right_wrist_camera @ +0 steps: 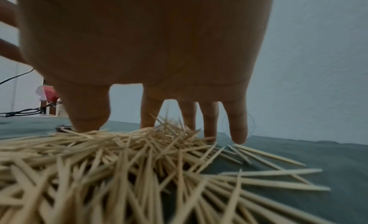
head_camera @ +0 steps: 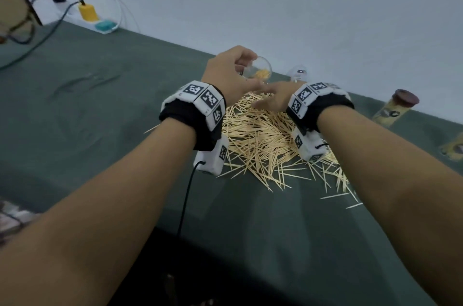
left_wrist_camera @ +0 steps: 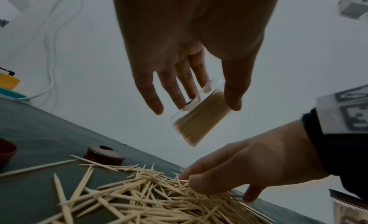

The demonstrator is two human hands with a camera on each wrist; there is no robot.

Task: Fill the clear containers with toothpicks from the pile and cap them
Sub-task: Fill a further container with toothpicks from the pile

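Observation:
My left hand [head_camera: 246, 65] grips a clear container [head_camera: 258, 68], held tilted above the table. In the left wrist view the container [left_wrist_camera: 199, 118] is packed with toothpicks and pinched between thumb and fingers [left_wrist_camera: 189, 88]. The toothpick pile [head_camera: 260, 140] lies spread on the green cloth. At the pile's far edge my right hand [head_camera: 265, 100] reaches down, thumb and fingers [right_wrist_camera: 209, 125] apart, their tips touching the toothpick pile [right_wrist_camera: 139, 148]. A dark brown cap [left_wrist_camera: 105, 153] rests on the cloth beside the pile. Another clear container [head_camera: 298, 72] stands behind my right hand.
A capped container [head_camera: 393, 108] with a brown lid lies at the right near the wall. A power strip [head_camera: 100, 24] with plugs and cables sits at the back left. The table's far edge meets the white wall. The green cloth [head_camera: 100, 105] stretches left of the pile.

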